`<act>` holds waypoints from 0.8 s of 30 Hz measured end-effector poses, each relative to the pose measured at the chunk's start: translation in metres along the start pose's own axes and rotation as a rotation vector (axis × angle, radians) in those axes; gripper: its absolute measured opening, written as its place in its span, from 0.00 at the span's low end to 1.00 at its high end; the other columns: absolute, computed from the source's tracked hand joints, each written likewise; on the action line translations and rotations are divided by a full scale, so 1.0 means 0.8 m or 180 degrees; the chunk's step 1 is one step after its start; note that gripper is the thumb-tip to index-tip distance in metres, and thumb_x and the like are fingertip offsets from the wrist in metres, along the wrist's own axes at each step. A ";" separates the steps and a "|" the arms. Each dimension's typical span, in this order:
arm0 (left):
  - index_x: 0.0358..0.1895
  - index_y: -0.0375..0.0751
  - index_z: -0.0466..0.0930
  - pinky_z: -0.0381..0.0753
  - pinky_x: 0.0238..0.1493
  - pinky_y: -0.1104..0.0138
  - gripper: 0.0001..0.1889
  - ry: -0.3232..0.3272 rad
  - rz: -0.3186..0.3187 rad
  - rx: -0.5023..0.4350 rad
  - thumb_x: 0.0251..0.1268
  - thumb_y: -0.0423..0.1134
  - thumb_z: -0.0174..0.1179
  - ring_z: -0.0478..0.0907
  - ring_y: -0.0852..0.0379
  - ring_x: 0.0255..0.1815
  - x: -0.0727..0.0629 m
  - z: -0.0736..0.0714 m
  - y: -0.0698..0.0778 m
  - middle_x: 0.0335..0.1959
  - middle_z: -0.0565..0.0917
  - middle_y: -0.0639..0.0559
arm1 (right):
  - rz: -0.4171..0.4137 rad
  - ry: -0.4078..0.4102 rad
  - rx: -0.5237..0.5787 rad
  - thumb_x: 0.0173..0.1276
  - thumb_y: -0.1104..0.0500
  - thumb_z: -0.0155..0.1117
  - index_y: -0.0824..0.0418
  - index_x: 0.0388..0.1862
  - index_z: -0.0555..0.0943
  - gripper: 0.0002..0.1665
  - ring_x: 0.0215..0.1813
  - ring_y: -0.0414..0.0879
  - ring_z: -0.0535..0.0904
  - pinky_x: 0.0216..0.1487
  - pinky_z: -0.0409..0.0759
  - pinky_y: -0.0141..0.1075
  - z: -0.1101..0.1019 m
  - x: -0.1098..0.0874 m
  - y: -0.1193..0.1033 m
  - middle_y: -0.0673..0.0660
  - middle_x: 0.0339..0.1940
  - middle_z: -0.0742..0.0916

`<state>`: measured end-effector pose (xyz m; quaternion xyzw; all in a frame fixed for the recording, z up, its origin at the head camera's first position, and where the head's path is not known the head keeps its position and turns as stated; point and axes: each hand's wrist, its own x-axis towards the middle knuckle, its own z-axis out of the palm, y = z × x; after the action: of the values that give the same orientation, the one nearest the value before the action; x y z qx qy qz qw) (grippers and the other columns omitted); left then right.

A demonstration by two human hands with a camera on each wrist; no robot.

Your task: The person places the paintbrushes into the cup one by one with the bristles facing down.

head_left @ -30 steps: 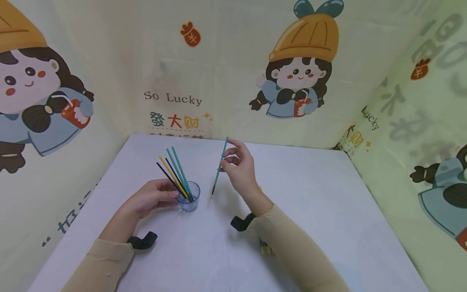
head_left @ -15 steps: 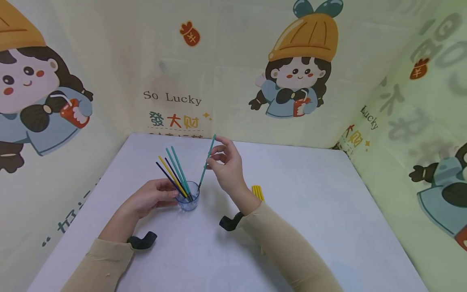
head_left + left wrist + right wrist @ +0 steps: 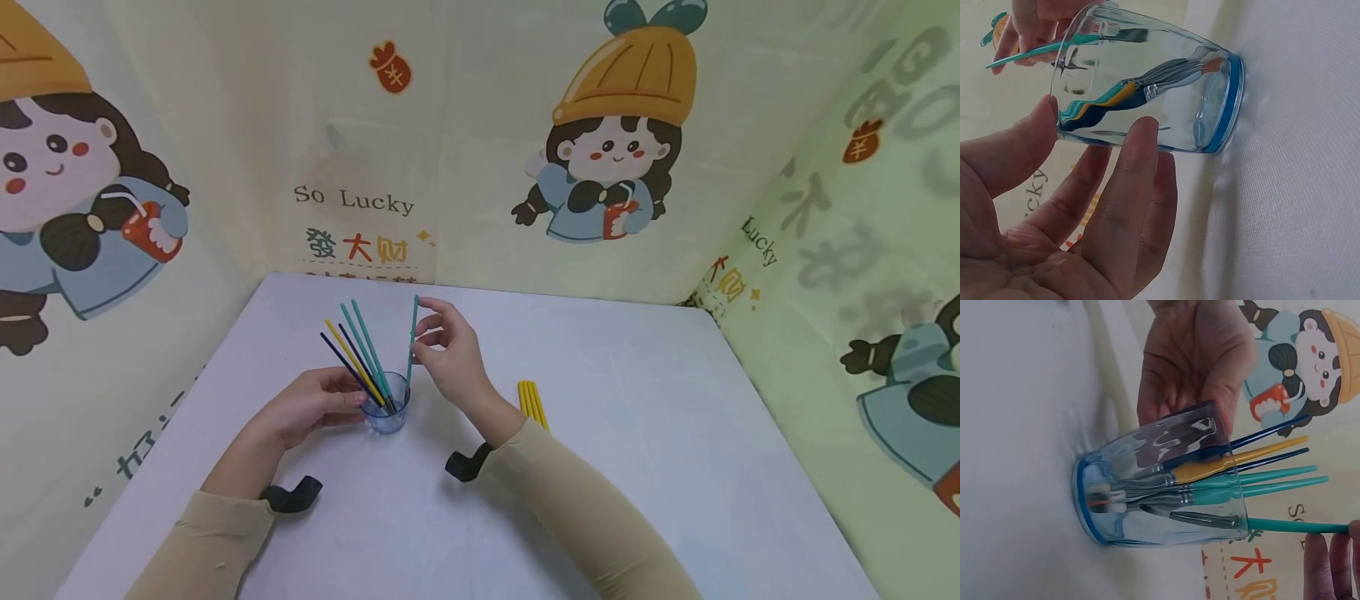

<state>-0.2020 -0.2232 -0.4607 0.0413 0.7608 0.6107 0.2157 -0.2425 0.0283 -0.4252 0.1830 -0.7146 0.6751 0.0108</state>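
Soft, even, slightly dim light fills the head view, with a faint, soft-edged shadow on the surface (image 3: pixel 660 417) beside the right sleeve (image 3: pixel 592 517). Both wrist views look darker and greyer; pale glints streak the glass (image 3: pixel 1154 59).

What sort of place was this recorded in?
Probably a small indoor tabletop recording booth: cream, cartoon-printed hangings, apparently cloth, rise behind and on both sides of a flat white tabletop, where a clear, blue-based glass cup holds slim brushes with teal, yellow and dark blue handles.
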 end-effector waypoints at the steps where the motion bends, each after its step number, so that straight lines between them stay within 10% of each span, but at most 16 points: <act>1: 0.71 0.29 0.76 0.91 0.59 0.61 0.27 -0.0009 0.0002 -0.0005 0.77 0.41 0.67 0.88 0.52 0.57 0.000 0.000 0.000 0.62 0.87 0.36 | 0.0007 -0.0023 -0.0036 0.73 0.74 0.67 0.51 0.76 0.75 0.37 0.43 0.47 0.84 0.47 0.94 0.38 0.001 0.000 0.001 0.62 0.49 0.83; 24: 0.71 0.28 0.75 0.92 0.58 0.63 0.26 -0.0087 0.0027 -0.0089 0.77 0.39 0.66 0.88 0.54 0.56 0.001 -0.003 -0.001 0.61 0.88 0.38 | 0.0564 -0.0088 -0.0325 0.74 0.68 0.69 0.43 0.75 0.77 0.35 0.51 0.53 0.87 0.49 0.94 0.39 -0.032 -0.026 0.022 0.63 0.59 0.86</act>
<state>-0.2037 -0.2254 -0.4610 0.0499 0.7490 0.6215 0.2239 -0.2342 0.0588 -0.4453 0.1276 -0.7616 0.6335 -0.0495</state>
